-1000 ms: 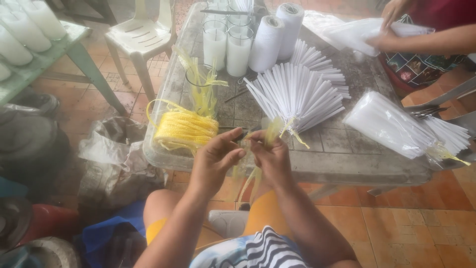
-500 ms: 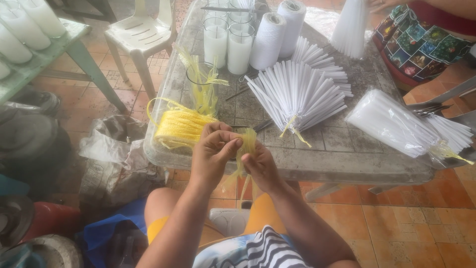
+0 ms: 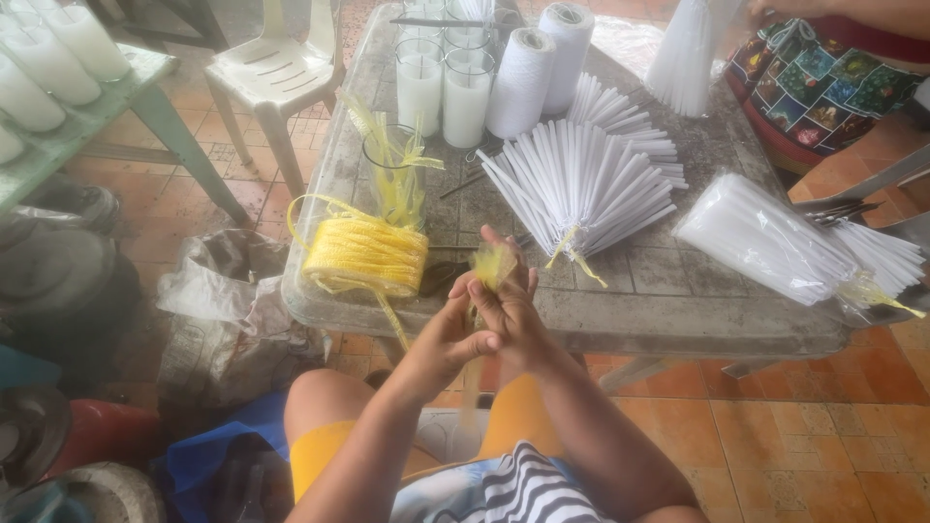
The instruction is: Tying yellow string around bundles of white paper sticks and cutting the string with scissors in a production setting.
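Left hand (image 3: 455, 334) and right hand (image 3: 509, 305): pressed together, a tuft of yellow strip (image 3: 492, 263) pinched at the fingertips. Surface (image 3: 678, 291): grey, weathered. Yellow raffia coil (image 3: 365, 254): laid at the near left edge, a glass of yellow strips (image 3: 395, 174) set just behind. White fan bundle (image 3: 581, 184): spread at centre, tied with yellow. Wrapped white bundle (image 3: 765, 242): laid at right. Two white thread cones (image 3: 542, 63) and glass candles (image 3: 444, 82): stood at the far side. Plastic chair (image 3: 276, 73): placed at left.

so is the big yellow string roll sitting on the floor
No, the yellow string roll lies on the grey table near its front edge, just left of the person's hands.
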